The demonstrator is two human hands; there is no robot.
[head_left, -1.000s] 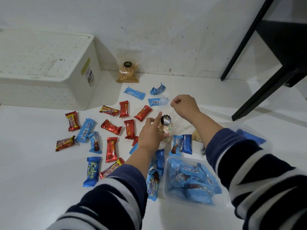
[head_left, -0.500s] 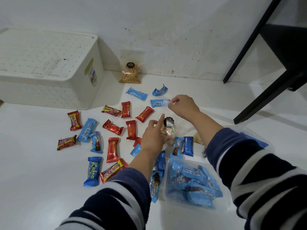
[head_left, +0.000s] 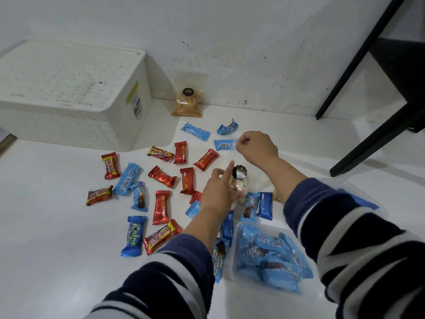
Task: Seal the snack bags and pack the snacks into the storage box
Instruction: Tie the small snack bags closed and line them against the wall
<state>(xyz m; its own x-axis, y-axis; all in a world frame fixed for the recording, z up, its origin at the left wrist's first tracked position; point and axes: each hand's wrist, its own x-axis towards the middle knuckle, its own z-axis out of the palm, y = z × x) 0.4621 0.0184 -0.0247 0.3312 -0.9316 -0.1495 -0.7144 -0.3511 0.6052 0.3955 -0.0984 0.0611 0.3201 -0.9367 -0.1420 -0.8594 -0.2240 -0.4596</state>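
A clear snack bag (head_left: 240, 183) with pale puffs and a black round sticker lies on the white floor between my hands. My left hand (head_left: 218, 192) rests on its lower part with the index finger stretched out along the plastic. My right hand (head_left: 256, 149) pinches the bag's top edge between thumb and curled fingers. A second clear bag of stick snacks (head_left: 188, 104) leans on the wall. Red and blue wrapped snacks (head_left: 162, 206) lie scattered on the floor. A clear container (head_left: 234, 249) near my right sleeve holds several blue packets.
A white perforated storage box (head_left: 69, 93) sits upside down at the far left by the wall. Black furniture legs (head_left: 372, 139) stand at the right. Another clear container (head_left: 358, 196) is partly hidden behind my right arm.
My right hand has slid slightly along the bag's top edge while my left hand stays on the bag. The view has shifted a little.
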